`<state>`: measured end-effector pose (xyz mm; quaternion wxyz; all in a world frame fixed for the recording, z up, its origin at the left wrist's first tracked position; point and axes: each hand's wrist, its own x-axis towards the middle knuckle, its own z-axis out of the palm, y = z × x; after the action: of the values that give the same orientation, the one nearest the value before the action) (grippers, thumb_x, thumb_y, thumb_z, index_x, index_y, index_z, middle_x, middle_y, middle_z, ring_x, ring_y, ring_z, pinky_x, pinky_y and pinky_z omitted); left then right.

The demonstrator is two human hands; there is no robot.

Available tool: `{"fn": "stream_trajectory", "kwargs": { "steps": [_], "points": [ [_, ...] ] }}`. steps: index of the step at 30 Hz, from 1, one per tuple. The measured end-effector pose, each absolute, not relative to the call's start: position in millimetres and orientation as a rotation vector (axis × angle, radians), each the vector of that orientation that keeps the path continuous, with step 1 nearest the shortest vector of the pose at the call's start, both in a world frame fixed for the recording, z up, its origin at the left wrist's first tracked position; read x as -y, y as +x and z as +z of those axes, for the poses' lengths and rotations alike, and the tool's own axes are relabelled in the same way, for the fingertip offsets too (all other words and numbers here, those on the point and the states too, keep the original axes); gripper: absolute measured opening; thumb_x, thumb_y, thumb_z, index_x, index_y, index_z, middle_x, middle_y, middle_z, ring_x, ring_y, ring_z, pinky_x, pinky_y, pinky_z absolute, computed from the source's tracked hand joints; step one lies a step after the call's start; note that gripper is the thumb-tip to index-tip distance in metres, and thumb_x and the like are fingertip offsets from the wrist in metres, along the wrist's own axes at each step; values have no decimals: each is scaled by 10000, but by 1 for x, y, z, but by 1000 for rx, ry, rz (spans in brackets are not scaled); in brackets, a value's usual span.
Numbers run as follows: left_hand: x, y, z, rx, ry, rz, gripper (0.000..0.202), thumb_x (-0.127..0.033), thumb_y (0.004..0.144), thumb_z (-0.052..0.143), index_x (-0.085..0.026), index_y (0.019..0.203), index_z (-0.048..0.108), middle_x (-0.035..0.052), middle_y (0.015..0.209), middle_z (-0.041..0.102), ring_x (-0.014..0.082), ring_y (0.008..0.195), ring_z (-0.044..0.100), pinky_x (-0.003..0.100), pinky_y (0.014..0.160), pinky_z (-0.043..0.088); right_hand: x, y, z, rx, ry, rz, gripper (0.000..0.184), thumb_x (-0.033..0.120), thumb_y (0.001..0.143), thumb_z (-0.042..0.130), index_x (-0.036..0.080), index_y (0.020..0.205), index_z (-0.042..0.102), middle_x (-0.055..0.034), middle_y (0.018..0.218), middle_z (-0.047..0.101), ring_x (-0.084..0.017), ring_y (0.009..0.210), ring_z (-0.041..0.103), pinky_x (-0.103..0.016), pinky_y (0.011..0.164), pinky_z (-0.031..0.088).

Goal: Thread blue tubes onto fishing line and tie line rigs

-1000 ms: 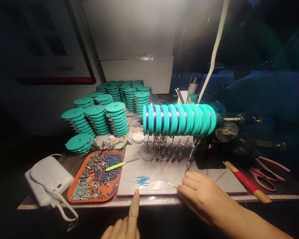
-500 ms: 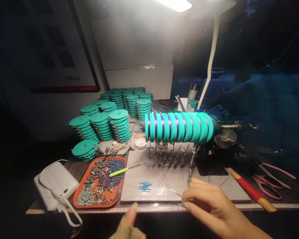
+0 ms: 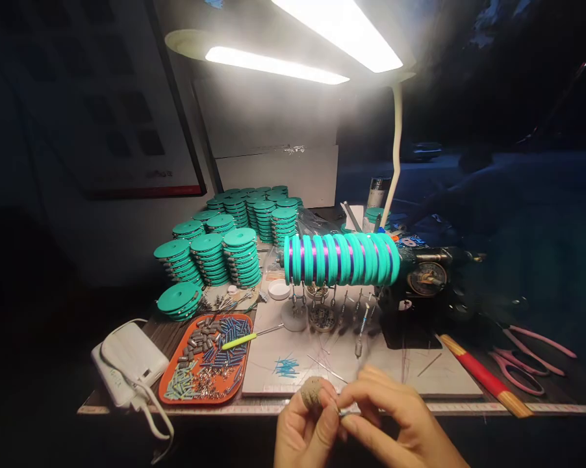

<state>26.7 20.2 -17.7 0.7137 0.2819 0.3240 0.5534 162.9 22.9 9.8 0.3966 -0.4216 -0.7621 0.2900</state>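
My left hand (image 3: 308,422) and my right hand (image 3: 393,419) meet at the front edge of the white board (image 3: 390,377). Both have thumb and fingers pinched together around something tiny between the fingertips, too small and hidden to name. A brownish wrap covers one finger of the left hand. Just beyond the fingers, a thin metal rod (image 3: 328,369) slants over the board, beside a small pile of blue sticks (image 3: 286,368). Above, a horizontal row of turquoise spools (image 3: 342,260) with purple thread sits on a dark machine (image 3: 427,276); small metal weights (image 3: 358,348) hang below.
An orange tray (image 3: 164,389) of small parts, with a yellow-handled tool (image 3: 239,341) across its edge, lies left. Stacked turquoise discs (image 3: 208,260) and a white power bank (image 3: 132,357) stand beyond. Pink scissors (image 3: 517,370) and a red-wrapped wooden bundle (image 3: 485,377) lie right.
My left hand has come up and right to meet my right hand, its fingers now pinched. The right hand has lowered slightly away from the hanging weight. The camera view has tilted up.
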Motion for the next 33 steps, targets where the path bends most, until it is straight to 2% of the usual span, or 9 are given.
{"fn": "stream_trajectory", "kwargs": {
  "steps": [3, 7, 10, 21, 25, 29, 33],
  "points": [
    [-20, 26, -22, -710, 606, 1206, 239, -377, 601, 750, -167, 687, 675, -20, 596, 538, 61, 530, 467, 175, 557, 372, -22, 168, 17, 2002, -1050, 609, 121, 163, 813, 469, 187, 862, 577, -12, 661, 559, -144, 612, 538, -237, 549, 421],
    [-20, 23, -22, -723, 612, 1173, 224, -357, 593, 759, -171, 671, 663, -15, 615, 559, 76, 551, 489, 179, 558, 385, -22, 168, 23, 2064, -989, 491, 150, 120, 826, 432, 196, 748, 535, -9, 639, 584, -144, 610, 534, -228, 529, 410],
    [-19, 19, -19, -742, 627, 1105, 229, -341, 596, 762, -152, 657, 649, 0, 631, 589, 77, 562, 509, 180, 575, 390, -22, 167, 23, 2125, -990, 467, 172, 116, 831, 409, 196, 731, 524, -17, 649, 588, -153, 616, 521, -244, 534, 397],
    [-21, 17, -18, -633, 559, 1032, 220, -247, 557, 802, -138, 604, 617, 5, 528, 644, 76, 517, 578, 164, 555, 394, -23, 167, 22, 2119, -977, 592, 159, 113, 819, 412, 191, 719, 508, -7, 646, 582, -144, 629, 505, -239, 550, 376],
    [-20, 17, -22, -587, 520, 1058, 202, -226, 549, 807, -144, 596, 629, 7, 505, 648, 71, 495, 575, 160, 547, 401, -22, 167, 24, 2084, -1017, 665, 149, 133, 814, 432, 181, 735, 548, -9, 643, 583, -145, 625, 516, -242, 549, 380],
    [-19, 18, -23, -567, 472, 1055, 208, -199, 552, 807, -157, 685, 653, 1, 497, 645, 76, 494, 586, 160, 551, 408, -23, 167, 25, 2015, -1028, 783, 130, 173, 806, 470, 169, 779, 597, -18, 666, 594, -153, 659, 542, -250, 581, 402],
    [-19, 18, -24, -559, 441, 1036, 300, -198, 545, 811, -191, 801, 654, -19, 495, 622, 81, 482, 583, 182, 550, 414, -23, 167, 26, 2037, -1069, 832, 138, 193, 808, 488, 159, 736, 601, -20, 646, 593, -151, 648, 531, -251, 588, 387]
  ]
}}
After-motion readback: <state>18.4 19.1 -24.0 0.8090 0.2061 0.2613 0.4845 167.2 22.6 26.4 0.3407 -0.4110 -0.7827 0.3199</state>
